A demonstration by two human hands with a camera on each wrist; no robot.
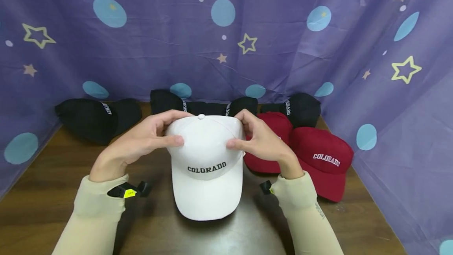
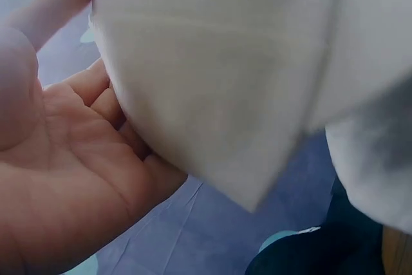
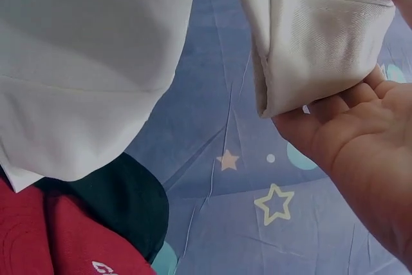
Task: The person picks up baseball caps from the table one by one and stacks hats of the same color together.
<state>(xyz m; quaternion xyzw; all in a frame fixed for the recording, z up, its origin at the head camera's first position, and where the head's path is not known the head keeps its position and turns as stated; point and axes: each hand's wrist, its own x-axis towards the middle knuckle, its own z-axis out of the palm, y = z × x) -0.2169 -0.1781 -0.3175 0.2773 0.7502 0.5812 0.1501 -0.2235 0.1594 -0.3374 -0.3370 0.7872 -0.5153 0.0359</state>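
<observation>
Both hands hold a white cap (image 1: 205, 141) by the two sides of its crown. Its brim hangs toward me, and COLORADO is stitched in black across the front. The left hand (image 1: 152, 133) has its thumb on the front of the crown, with its fingers reaching round behind. On the opposite side, the right hand (image 1: 263, 137) grips in the same way. Up close in the left wrist view, white cap fabric (image 2: 206, 88) lies against the fingers. The right wrist view shows a folded white edge (image 3: 322, 56) in the hand, and white fabric with a black letter at left.
Two red caps (image 1: 322, 152) sit on the brown table (image 1: 152, 231) to the right. Several black caps line the back, one black cap (image 1: 92, 121) at far left and another black cap (image 1: 301, 109) at right. A purple patterned curtain (image 1: 152, 50) hangs behind the table.
</observation>
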